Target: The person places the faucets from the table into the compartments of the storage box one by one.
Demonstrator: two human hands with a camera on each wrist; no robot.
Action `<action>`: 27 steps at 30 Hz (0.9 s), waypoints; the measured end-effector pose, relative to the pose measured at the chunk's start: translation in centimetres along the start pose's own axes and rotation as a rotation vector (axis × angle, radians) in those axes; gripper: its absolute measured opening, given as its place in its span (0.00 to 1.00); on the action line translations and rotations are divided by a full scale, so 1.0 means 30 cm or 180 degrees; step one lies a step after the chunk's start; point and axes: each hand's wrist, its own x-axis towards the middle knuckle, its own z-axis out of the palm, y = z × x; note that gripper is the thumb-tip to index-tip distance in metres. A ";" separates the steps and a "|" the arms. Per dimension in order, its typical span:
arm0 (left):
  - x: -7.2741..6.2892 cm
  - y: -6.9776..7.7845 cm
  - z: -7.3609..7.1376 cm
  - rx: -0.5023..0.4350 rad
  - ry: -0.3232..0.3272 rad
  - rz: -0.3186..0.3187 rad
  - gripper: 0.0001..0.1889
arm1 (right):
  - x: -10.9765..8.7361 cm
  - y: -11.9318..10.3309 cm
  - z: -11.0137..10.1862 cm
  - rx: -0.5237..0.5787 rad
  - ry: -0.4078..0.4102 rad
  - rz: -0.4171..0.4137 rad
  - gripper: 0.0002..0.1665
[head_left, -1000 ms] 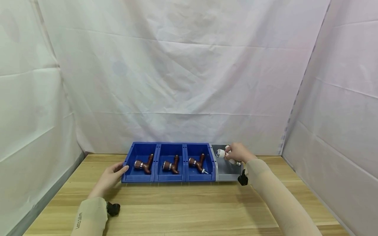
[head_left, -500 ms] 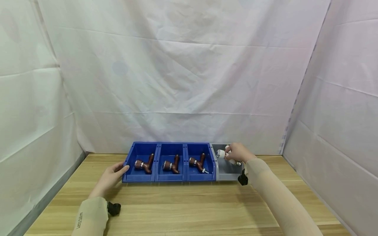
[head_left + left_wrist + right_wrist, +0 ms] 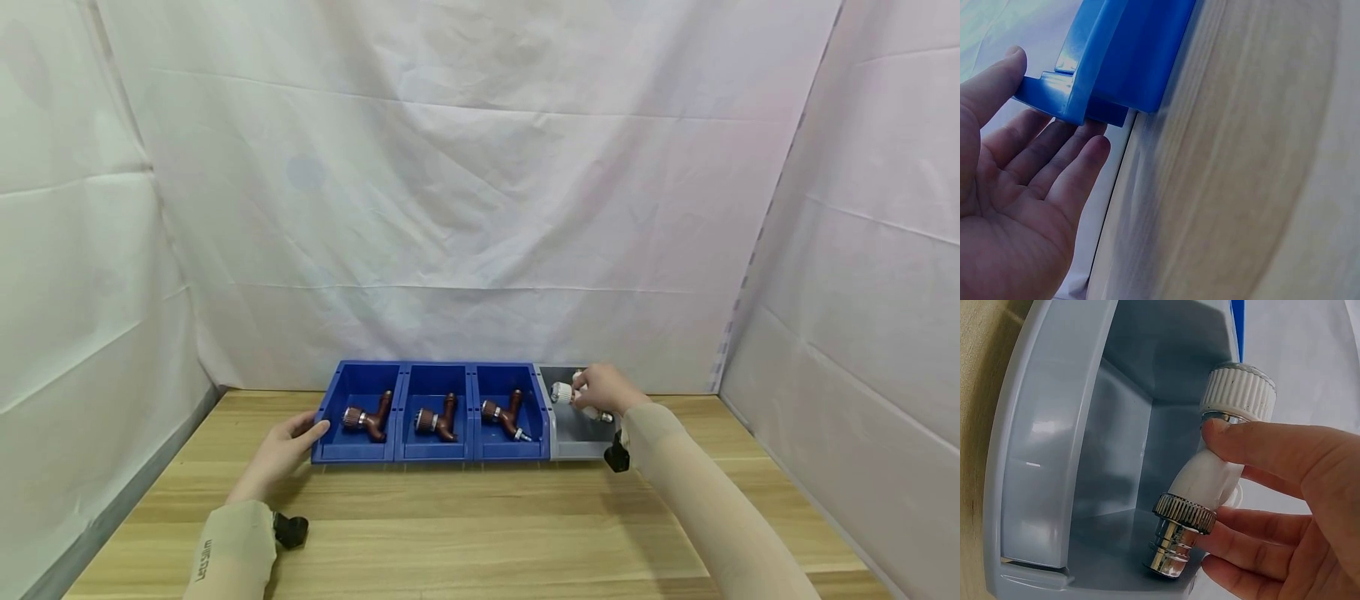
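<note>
Three blue bins (image 3: 433,452) stand in a row with a grey bin (image 3: 585,451) at their right end. My right hand (image 3: 606,388) holds a white tap (image 3: 1204,478) by its body, inside the grey bin. The tap has a ribbed white knob and a chrome hose nozzle; the fingers hide part of it. My left hand (image 3: 281,450) grips the outer side rim of the leftmost blue bin (image 3: 1082,94), thumb on one side of the rim and fingers on the other. Brown taps lie one to a blue bin: left (image 3: 367,421), middle (image 3: 437,421) and right (image 3: 506,415).
The bins stand at the back of a wooden table (image 3: 450,533). White cloth (image 3: 465,208) hangs behind them and along both sides. Each wrist wears a black device, one at the left cuff (image 3: 290,530) and one at the right cuff (image 3: 617,455).
</note>
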 end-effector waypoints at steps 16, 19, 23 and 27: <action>-0.001 0.003 -0.002 -0.0016 -0.0039 -0.0082 0.37 | -0.001 -0.010 0.004 -0.0002 -0.0048 0.0072 0.20; -0.001 0.000 -0.003 -0.0032 -0.0042 -0.0075 0.37 | 0.001 -0.008 0.005 -0.0031 -0.0039 0.0055 0.20; -0.001 -0.001 -0.003 -0.0031 -0.0032 -0.0041 0.36 | 0.005 -0.002 0.009 -0.0059 -0.0023 0.0029 0.20; -0.003 0.004 -0.003 -0.0025 -0.0027 -0.0029 0.35 | 0.007 0.004 0.014 -0.0019 -0.0013 0.0015 0.20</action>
